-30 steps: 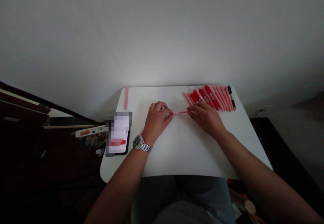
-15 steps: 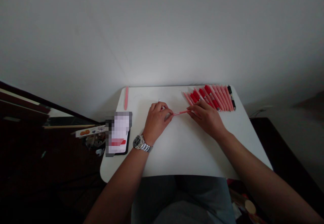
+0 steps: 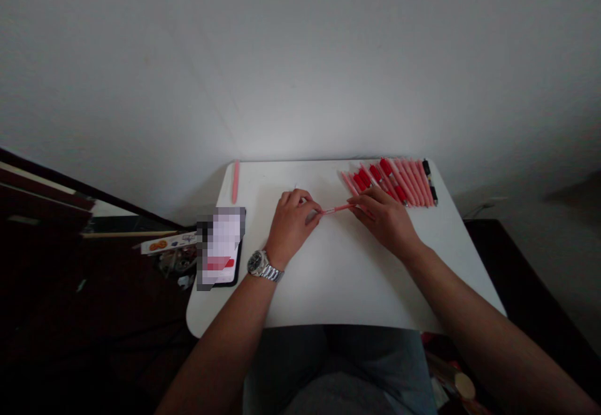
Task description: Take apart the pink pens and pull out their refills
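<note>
A slim pink pen [image 3: 334, 209] is stretched level between my hands above the table, with a pale section near its middle. My left hand [image 3: 293, 220], a metal watch on its wrist, pinches the left end. On the right end, the fingers of my right hand [image 3: 381, 218] are closed. A thin pale tip pokes out past my left fingers; what it belongs to is hidden. Just beyond my right hand lies a row of pink and red pens [image 3: 404, 180], with a black pen [image 3: 429, 182] at its right end.
A single pink pen [image 3: 235, 182] lies at the far left of the white table [image 3: 328, 277]. Nearer, a phone [image 3: 223, 246] with a blurred screen rests by the left edge. Behind the table rises a grey wall [image 3: 300, 77].
</note>
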A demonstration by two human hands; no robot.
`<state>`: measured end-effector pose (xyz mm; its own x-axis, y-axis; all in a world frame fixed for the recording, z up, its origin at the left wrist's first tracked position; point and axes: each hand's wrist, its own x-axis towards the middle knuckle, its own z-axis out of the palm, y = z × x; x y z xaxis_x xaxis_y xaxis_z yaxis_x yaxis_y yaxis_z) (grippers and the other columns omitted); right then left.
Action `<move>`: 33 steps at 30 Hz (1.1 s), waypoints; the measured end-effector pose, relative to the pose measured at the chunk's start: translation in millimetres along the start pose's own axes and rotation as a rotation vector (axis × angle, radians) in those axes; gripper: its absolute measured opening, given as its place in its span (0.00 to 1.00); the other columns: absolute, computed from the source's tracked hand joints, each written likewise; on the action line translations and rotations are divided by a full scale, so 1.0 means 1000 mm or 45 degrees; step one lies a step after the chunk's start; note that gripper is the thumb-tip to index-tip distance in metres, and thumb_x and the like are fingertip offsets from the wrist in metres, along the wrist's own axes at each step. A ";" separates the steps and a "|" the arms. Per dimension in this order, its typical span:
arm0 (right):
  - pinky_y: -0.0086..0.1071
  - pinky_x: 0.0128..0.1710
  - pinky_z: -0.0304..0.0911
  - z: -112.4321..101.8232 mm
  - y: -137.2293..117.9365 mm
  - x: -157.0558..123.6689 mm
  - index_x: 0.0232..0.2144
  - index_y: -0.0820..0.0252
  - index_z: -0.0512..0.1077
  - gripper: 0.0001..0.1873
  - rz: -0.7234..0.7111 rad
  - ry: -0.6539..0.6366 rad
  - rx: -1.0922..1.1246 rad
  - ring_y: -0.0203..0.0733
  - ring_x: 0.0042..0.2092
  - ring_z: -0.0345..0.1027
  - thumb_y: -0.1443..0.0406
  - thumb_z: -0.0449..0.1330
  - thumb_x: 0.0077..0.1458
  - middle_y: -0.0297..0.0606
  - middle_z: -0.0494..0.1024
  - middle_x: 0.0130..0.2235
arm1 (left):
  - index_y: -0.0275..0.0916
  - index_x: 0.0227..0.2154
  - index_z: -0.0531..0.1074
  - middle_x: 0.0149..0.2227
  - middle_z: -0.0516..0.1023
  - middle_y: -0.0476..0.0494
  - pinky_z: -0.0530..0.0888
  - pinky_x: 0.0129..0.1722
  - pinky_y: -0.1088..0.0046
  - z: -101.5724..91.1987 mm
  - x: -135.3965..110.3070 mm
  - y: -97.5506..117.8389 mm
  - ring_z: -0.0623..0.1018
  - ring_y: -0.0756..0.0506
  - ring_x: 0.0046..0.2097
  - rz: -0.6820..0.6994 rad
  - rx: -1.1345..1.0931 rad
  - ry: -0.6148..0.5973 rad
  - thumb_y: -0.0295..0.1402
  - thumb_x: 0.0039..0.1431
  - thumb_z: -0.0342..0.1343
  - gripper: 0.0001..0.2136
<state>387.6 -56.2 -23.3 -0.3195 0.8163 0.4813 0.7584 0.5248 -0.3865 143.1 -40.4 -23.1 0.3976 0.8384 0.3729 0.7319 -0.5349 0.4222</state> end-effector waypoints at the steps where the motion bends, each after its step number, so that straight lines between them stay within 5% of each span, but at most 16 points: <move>1: 0.36 0.38 0.70 0.000 0.000 0.000 0.46 0.54 0.77 0.11 0.003 0.000 -0.004 0.45 0.41 0.75 0.62 0.56 0.68 0.44 0.77 0.43 | 0.45 0.39 0.80 0.47 0.73 0.43 0.72 0.53 0.57 0.000 0.000 0.000 0.70 0.40 0.50 0.002 0.000 -0.002 0.33 0.62 0.62 0.04; 33: 0.35 0.38 0.70 0.000 -0.002 0.000 0.46 0.56 0.76 0.10 0.050 0.013 0.104 0.43 0.39 0.75 0.63 0.57 0.68 0.43 0.78 0.42 | 0.45 0.41 0.80 0.46 0.73 0.43 0.71 0.54 0.58 0.001 -0.001 0.001 0.70 0.41 0.50 0.004 0.028 -0.016 0.32 0.63 0.61 0.05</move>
<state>385.5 -57.0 -22.4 -0.2845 0.8341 0.4726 0.7209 0.5111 -0.4680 143.9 -41.1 -24.2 0.4063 0.8381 0.3639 0.7425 -0.5350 0.4031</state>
